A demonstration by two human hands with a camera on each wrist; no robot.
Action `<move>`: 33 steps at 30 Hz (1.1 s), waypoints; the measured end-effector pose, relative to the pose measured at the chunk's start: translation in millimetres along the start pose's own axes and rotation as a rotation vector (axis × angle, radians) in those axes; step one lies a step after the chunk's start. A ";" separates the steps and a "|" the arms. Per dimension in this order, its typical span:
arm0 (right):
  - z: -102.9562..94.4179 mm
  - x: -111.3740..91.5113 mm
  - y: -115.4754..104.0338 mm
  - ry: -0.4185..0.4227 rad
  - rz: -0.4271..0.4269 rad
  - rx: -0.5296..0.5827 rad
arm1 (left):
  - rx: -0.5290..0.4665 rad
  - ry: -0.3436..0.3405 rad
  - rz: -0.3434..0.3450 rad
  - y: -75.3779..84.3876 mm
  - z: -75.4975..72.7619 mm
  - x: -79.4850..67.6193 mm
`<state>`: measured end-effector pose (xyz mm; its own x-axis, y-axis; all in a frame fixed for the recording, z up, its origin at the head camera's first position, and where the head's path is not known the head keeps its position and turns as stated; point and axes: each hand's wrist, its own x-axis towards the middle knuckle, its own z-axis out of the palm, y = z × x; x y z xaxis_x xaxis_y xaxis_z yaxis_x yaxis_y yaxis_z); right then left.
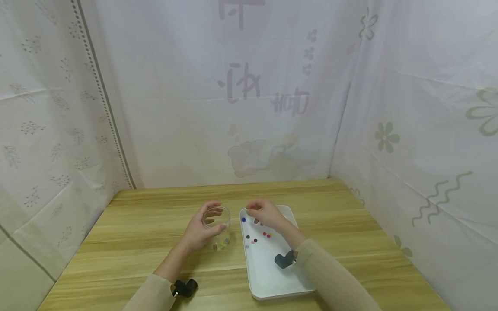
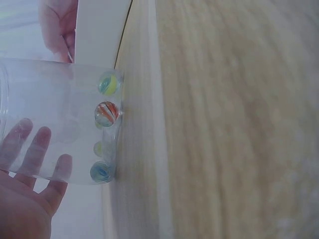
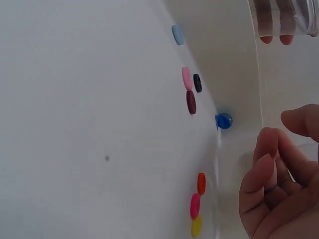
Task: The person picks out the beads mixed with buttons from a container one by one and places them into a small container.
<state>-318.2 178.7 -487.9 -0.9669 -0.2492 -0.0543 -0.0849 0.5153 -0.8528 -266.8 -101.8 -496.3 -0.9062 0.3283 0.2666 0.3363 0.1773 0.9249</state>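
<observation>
My left hand [image 1: 197, 230] holds a clear plastic jar [image 2: 50, 87] around its side, fingers and thumb spread about it. The jar stands upright with its round mouth uncovered. Several glass marbles [image 2: 106, 114] lie at its bottom, one with orange and white swirls, others blue or yellow-green. Over the far left part of a white tray [image 1: 268, 268], my right hand [image 1: 264, 214] hovers with loosely bent fingers; nothing shows between them. Near those fingers a blue marble [image 3: 225, 120] rests against the tray's wall.
Inside the tray lie small flat button-like discs: a light blue disc [image 3: 178, 35], a pink disc [image 3: 187, 78], dark ones, and a red disc [image 3: 201, 183] beside magenta and yellow ones. The wooden table [image 1: 148, 242] meets printed curtains [image 1: 186, 129] at the back.
</observation>
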 end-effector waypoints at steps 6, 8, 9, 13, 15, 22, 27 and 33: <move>8.5 -2.1 3.5 -0.011 0.018 -0.047 | -0.001 0.001 0.005 0.6 0.1 -1.0; 10.9 -3.2 3.9 -0.014 0.026 -0.058 | 0.001 0.001 0.006 0.6 0.2 -1.0; 12.0 -3.6 4.2 -0.016 0.032 -0.067 | 0.001 0.002 0.008 0.5 0.1 -1.0; 15.6 -4.3 4.9 -0.026 0.042 -0.109 | -0.002 0.004 0.012 0.2 -0.1 -0.7; 16.8 -4.2 4.6 -0.029 0.044 -0.119 | -0.005 0.004 0.014 0.2 -0.3 -0.4; 19.9 -4.4 4.0 -0.026 0.058 -0.113 | -0.011 0.000 0.014 1.7 -0.5 -0.4; 21.0 -5.9 3.3 -0.023 0.057 -0.110 | -0.010 0.001 0.021 0.8 0.0 -0.8; 21.8 -4.5 5.6 -0.030 0.064 -0.125 | -0.004 0.006 0.034 -2.2 0.1 -1.1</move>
<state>-309.1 164.8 -503.8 -0.9639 -0.2359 -0.1234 -0.0544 0.6282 -0.7762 -266.5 -102.4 -498.6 -0.8960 0.3281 0.2993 0.3657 0.1629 0.9164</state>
